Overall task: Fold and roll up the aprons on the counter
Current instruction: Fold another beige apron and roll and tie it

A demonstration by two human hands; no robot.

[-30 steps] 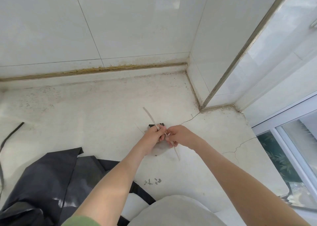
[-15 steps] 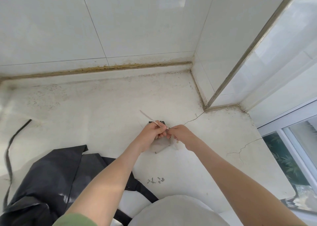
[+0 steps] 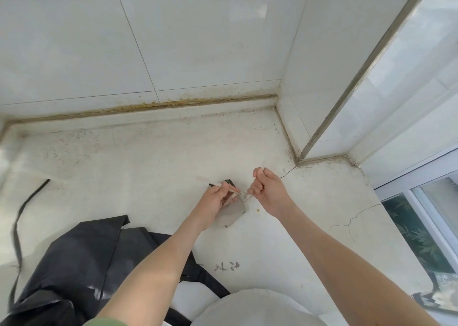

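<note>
— Now tying off the rolled grey apron [image 3: 233, 214], lying on the counter [image 3: 148, 162] just under the left hand [image 3: 214, 199].
— Pinching what, exactly?
— Pinching one pale tie end [image 3: 203, 180] with the left; curling the right hand [image 3: 267, 189] round the other strand, pulling apart, just beside the roll.
— Needing what next?
— Probably cinching the knot tight, then reaching for the black apron [image 3: 74, 263], sprawling unfolded near the front edge, well apart, with its strap [image 3: 18, 226] trailing off to the left.

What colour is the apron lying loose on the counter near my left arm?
Black, slightly shiny; the apron shows best in the head view.
</note>
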